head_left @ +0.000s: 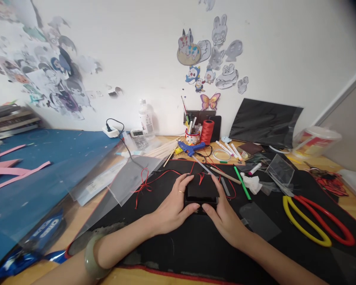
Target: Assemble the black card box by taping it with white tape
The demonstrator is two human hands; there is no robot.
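Observation:
Between my two hands is a small black box on the black mat, with a bit of red ribbon on its top. My left hand wraps the box's left side, fingers at the far edge and thumb at the near edge. On the opposite side my right hand grips it the same way, its thumb close to the left thumb. Just beyond the box lies a blue glue gun, its clear glue stick pointing toward the box. Thin red ribbon trails across the mat to the left.
Large red-and-yellow-handled scissors lie at the right. Near them are a green marker, a crumpled tissue and clear plastic sheets. A pen cup and a red thread spool stand by the wall.

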